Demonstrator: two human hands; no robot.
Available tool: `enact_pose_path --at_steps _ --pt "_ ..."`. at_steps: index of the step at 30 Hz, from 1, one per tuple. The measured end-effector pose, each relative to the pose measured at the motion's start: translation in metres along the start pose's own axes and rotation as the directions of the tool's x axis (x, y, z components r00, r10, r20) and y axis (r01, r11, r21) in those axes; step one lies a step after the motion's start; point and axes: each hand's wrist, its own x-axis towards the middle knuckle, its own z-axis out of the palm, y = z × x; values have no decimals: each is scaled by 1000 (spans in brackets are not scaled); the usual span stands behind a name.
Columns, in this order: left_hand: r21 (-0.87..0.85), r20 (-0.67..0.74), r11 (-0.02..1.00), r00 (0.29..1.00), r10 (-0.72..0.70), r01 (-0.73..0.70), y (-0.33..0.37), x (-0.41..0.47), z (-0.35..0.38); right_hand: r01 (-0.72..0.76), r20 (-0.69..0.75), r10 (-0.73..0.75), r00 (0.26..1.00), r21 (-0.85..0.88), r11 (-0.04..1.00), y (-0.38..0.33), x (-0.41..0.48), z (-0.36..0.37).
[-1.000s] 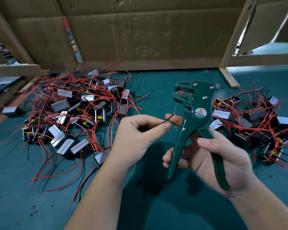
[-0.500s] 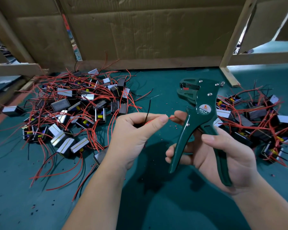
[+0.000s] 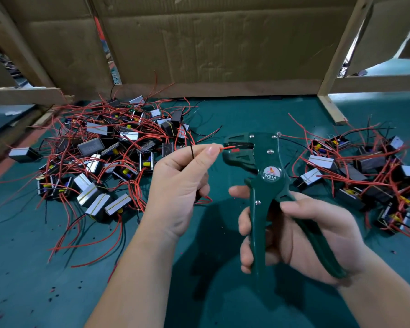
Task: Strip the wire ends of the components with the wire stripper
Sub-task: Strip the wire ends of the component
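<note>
1. The left hand [image 3: 178, 185] pinches the red wire [image 3: 227, 147]; its component is probably hidden in the palm.
2. The wire's tip, short of the tool half a second ago, now sits inside the head of the wire stripper [image 3: 268, 166], at three o'clock from the pinch, ready for squeezing.
3. The right hand [image 3: 305, 233] grips both handles.

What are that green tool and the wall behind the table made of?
The green wire stripper looks like painted metal, matte dark green with silver rivets, though plastic is possible. The brown back wall looks like cardboard: dull, creased, dented.
</note>
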Motion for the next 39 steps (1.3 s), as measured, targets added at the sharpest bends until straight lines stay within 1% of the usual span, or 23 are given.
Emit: enact_pose_path --at_steps 1,2,3,4,5,6,7,8,9,11,14,15,19,33,34,36,38,39 --pt "5 -14 1000 1000 11 -11 0 0 0 -18 -93 11 996 -80 997 -2 4 -8" --pt "7 -22 1000 999 23 -23 0 0 0 10 -189 -61 980 -262 965 -4 3 -8" --pt "11 -27 999 999 34 -34 0 1 -1 -48 -277 -56 959 -355 934 -3 1 -3" --pt "20 -34 999 998 45 -44 0 2 -2 -7 -168 -40 985 -267 964 -3 0 -6" --pt "32 -40 998 998 54 -53 0 2 -3 17 -107 -31 994 -130 991 -4 6 2" --pt "42 -45 997 997 63 -61 -1 3 -4 39 6 -39 999 -53 998 -1 4 5" --pt "52 -48 996 996 71 -69 -2 3 -4 19 41 -15 999 -107 994 2 -2 4" --pt "62 -46 995 996 81 -78 -3 3 -4 1 93 6 996 -83 997 4 -3 1" --pt "76 -41 993 995 91 -88 -3 3 -4 23 57 -16 998 -123 992 6 -5 0" --pt "113 -37 988 993 109 -104 -4 3 -3 55 80 -43 996 -161 985 8 -6 -3" --pt "154 -40 981 991 125 -117 -4 3 -2 31 31 -26 999 -156 987 7 -5 -2" --pt "154 -41 981 991 126 -119 -4 3 -2 36 7 -35 999 -172 984 8 -4 -3" --pt "128 -30 984 992 125 -120 -4 2 -2 49 3 -50 999 -214 976 8 -5 0" --pt "112 -11 988 994 111 -109 -3 2 -1 28 -39 -37 999 -208 978 11 -2 1" --pt "93 3 989 993 119 -118 -3 1 0 24 -46 -34 998 -199 980 11 -2 1" --pt "-2 76 992 989 124 -124 -2 0 -1 31 -77 -45 996 -183 983 11 -2 3" --pt "-70 154 992 982 113 -103 -3 1 -2 56 -167 -87 982 -183 982 11 -2 5" --pt "-56 174 994 979 104 -96 -3 1 -2 66 -219 -108 970 -192 979 11 -1 4"
